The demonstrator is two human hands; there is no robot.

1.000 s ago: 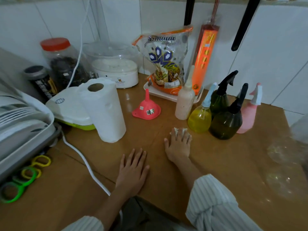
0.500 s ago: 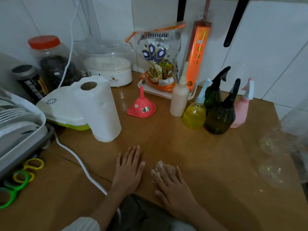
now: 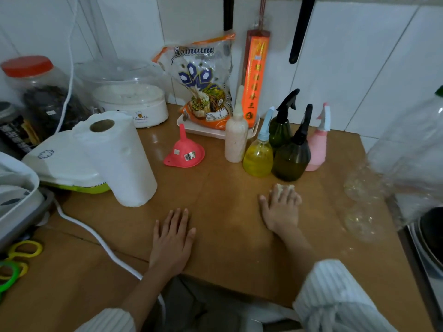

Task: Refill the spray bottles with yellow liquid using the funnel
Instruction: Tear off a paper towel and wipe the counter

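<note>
Head view: wooden table (image 3: 215, 236) against a white tiled wall, seen from above and in front.
Left hand (image 3: 173, 238): flat on the table near its front edge, fingers straight and slightly spread, holding nothing.
Right hand (image 3: 281, 208): palm down on the table, fingers straight, pressing a small crumpled piece of white tissue (image 3: 284, 188) that shows past the fingertips; just in front of the spray bottles, not touching them.
Funnel (image 3: 184, 150): pink, upside down on the table with the spout pointing up, a barcode sticker on its side; between the paper towel roll and the white squeeze bottle, apart from both.
Yellow spray bottle (image 3: 258, 158): clear body with yellow liquid, pale blue nozzle, upright, front left of the group.
Dark green spray bottle (image 3: 291, 161): black trigger head, upright, just beside the yellow one on its right.
Second dark green spray bottle (image 3: 280, 130): black trigger head, behind the first two.
Pink spray bottle (image 3: 317, 149): pink and white head, right end of the group.
White squeeze bottle (image 3: 236, 137): upright, tall tapered tip, just left of the yellow spray bottle.
Paper towel roll (image 3: 119, 159): standing on end, left of the funnel, against a white and green appliance (image 3: 62, 164).
Back of table: printed snack bag (image 3: 203, 80) on a white tray (image 3: 215, 134), an orange box (image 3: 255, 80) leaning on the wall, a white lidded container (image 3: 129, 101), a red-capped jar (image 3: 36, 92).
Left edge: white cable (image 3: 96, 240) running across the table, scissors with yellow and green handles (image 3: 14, 262).
Right edge: large clear plastic bottle (image 3: 407, 152), blurred, close to the camera.
Sleeves: striped white, at both forearms.
</note>
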